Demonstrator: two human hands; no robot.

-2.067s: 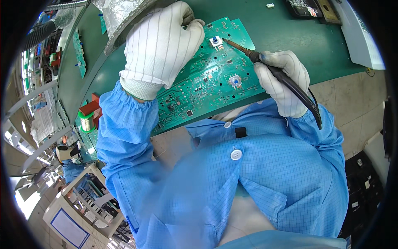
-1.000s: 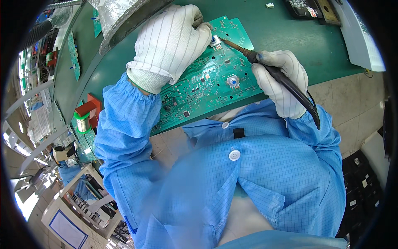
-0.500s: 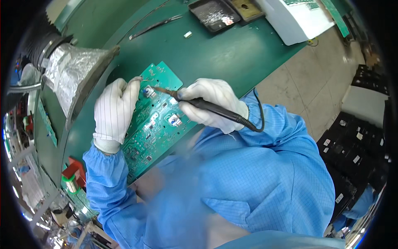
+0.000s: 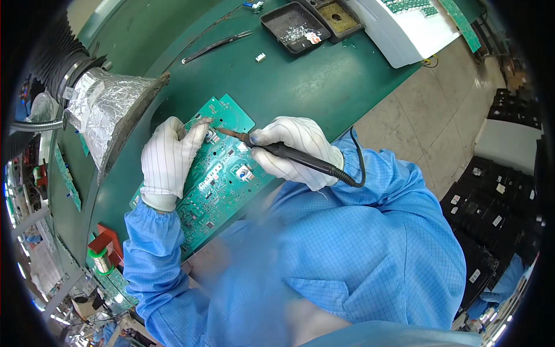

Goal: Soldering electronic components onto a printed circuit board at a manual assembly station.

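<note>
My right hand [image 4: 300,151], in a white glove, grips a black soldering iron [image 4: 298,156] like a pen. The iron's brown tip points left, at a square part with a blue centre [image 4: 210,136] on the green circuit board [image 4: 217,199]. My left hand [image 4: 169,159], in a striped white glove, lies over the board's left side. Its thumb and forefinger are pinched beside the iron's tip on what looks like thin solder wire, mostly hidden by the fingers. A second square part with a blue centre [image 4: 243,173] sits nearer to me on the board.
A foil-covered fume hood [image 4: 110,110] stands left of the board. Tweezers [image 4: 217,46] and a small white connector [image 4: 261,57] lie beyond it. Farther are a black tray [image 4: 292,29], a sponge holder [image 4: 338,17] and a white box [image 4: 404,34]. A solder spool [image 4: 102,261] stands left.
The board has turned slightly and moved a little nearer to me. My left hand has shifted right and nearer with it. The iron's tip has come slightly nearer, still beside the same square part.
</note>
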